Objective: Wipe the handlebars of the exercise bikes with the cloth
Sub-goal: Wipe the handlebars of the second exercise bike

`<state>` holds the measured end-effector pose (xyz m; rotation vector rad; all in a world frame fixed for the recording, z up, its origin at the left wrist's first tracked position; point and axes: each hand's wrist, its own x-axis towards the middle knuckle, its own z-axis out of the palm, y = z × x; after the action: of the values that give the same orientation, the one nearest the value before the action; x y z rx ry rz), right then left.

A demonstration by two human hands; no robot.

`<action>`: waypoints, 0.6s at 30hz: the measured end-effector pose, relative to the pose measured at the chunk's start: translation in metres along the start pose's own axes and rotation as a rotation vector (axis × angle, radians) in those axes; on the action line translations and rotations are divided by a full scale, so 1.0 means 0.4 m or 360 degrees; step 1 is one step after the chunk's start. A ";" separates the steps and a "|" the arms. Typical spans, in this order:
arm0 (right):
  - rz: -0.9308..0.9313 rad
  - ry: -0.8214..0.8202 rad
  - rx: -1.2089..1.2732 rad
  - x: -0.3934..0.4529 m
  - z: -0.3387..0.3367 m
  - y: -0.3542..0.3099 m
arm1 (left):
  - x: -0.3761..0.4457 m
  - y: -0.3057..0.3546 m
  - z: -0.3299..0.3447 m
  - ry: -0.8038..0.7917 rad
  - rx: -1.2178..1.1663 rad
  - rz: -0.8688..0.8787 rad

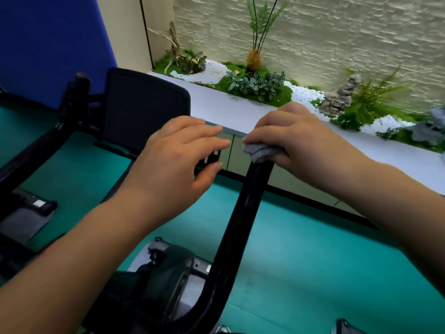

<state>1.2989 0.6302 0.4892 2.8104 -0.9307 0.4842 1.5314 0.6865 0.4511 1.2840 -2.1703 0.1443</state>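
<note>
Teal floor (301, 249) carries one bike handlebar (243, 213). Right hand (296, 141) grips one grey cloth (261, 153) around its top; left hand (175, 155) hovers, fingers straight, holding nothing.

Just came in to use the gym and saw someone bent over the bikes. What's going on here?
A person is cleaning an exercise bike. Their right hand grips a grey cloth wrapped over the top end of a black handlebar. The left hand hovers with fingers loosely extended over the bike's small black console; whether it touches is unclear. Another black machine stands to the left on the green floor, and a ledge with plants runs behind.
</note>
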 end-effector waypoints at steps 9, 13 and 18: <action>-0.0215 -0.0448 -0.0260 0.049 -0.002 -0.039 | -0.024 -0.029 -0.026 -0.0118 -0.0007 0.0041; -0.0070 -0.0444 -0.0396 0.077 -0.016 -0.048 | -0.035 -0.040 -0.031 -0.0132 -0.0033 0.0036; -0.0165 -0.0626 -0.0393 0.056 0.014 -0.101 | -0.042 -0.046 -0.021 -0.0075 -0.0119 0.0050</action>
<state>1.3415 0.6490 0.4903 2.7493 -0.8316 -0.1943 1.5559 0.6929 0.4449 1.2234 -2.2152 0.0458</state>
